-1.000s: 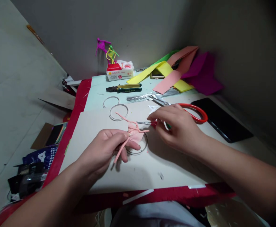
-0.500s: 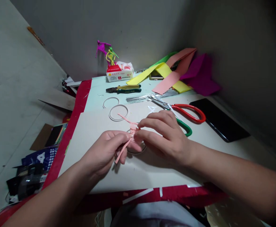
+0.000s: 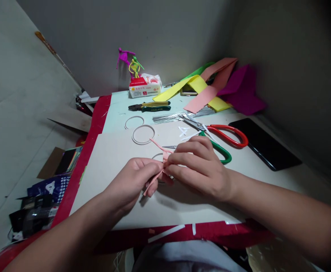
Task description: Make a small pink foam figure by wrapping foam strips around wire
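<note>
Work surface, red-edged table (image 3: 89,151), with a white card (image 3: 103,189) laid over it as the landmark. Both hands hold pink strips (image 3: 163,166), foam or paper, above the card's middle. Left hand (image 3: 128,181) is closed around the strips, fingers curled and thumb on top, with loose ends hanging below. Right hand (image 3: 199,170) pinches the join from the other side, though fingers hide the join, so its exact form is hard to read. A firm, close pinch at the join seems best, keeping the strips from slipping. Green-handled scissors (image 3: 220,152) lie open on the card just beside the right hand, blades toward the strips and close enough to catch a loose end. A wire ring (image 3: 156,156) sits partly beneath the hands; two more rings (image 3: 143,134) lie beyond. Past the card's far edge are pliers (image 3: 150,107), a wire bundle (image 3: 179,117), a tissue pack (image 3: 145,85), and coloured foam sheets (image 3: 202,85). Red-handled scissors (image 3: 227,136) and a phone (image 3: 264,143) lie to the card's right.
</note>
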A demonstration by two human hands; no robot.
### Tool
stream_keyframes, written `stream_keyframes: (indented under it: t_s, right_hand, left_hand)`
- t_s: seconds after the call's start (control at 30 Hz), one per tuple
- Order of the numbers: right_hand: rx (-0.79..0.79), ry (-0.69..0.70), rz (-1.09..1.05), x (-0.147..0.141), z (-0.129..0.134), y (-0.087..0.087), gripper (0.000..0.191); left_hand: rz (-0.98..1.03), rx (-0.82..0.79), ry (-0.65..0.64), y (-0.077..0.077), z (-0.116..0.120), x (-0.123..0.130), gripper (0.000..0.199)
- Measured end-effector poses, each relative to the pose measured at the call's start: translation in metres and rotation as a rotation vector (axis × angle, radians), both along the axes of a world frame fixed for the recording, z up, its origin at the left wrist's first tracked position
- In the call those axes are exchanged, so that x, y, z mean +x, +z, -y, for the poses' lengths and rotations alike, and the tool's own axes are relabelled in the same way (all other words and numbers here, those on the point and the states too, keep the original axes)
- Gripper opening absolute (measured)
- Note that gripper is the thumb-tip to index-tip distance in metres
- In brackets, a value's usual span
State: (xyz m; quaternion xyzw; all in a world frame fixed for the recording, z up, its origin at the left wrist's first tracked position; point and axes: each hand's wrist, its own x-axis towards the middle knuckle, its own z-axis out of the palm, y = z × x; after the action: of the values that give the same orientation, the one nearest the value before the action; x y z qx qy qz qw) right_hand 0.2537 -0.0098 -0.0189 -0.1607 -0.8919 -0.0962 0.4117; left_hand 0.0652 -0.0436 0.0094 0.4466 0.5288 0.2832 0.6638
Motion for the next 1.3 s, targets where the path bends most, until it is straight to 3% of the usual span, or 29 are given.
stream_keyframes:
  t_s: [0.2, 0.57, 0.7, 1.07, 1.3]
  right_hand:
    - [-0.12, -0.062, -0.091, -0.003, 0.002, 0.0, 0.004]
    - [-0.298, -0.067, -0.107, -0.005, 0.003, 0.002, 0.003]
    - [-0.339, -0.074, -0.096, -0.004, 0.003, 0.004, 0.001]
    - [-0.37, -0.129, -0.056, -0.003, 0.002, 0.007, 0.008]
    - [-0.475, -0.168, -0.139, -0.005, 0.005, 0.009, 0.008]
  left_hand:
    - [-0.028, 0.025, -0.024, 0.002, 0.0, 0.001, 0.03]
    - [-0.018, 0.131, -0.065, -0.007, 0.001, -0.001, 0.041]
    - [-0.003, 0.146, -0.093, -0.008, 0.001, -0.003, 0.035]
    - [-0.241, 0.147, -0.127, -0.005, 0.003, 0.001, 0.031]
    - [-0.233, 0.156, -0.088, -0.006, 0.007, 0.003, 0.028]
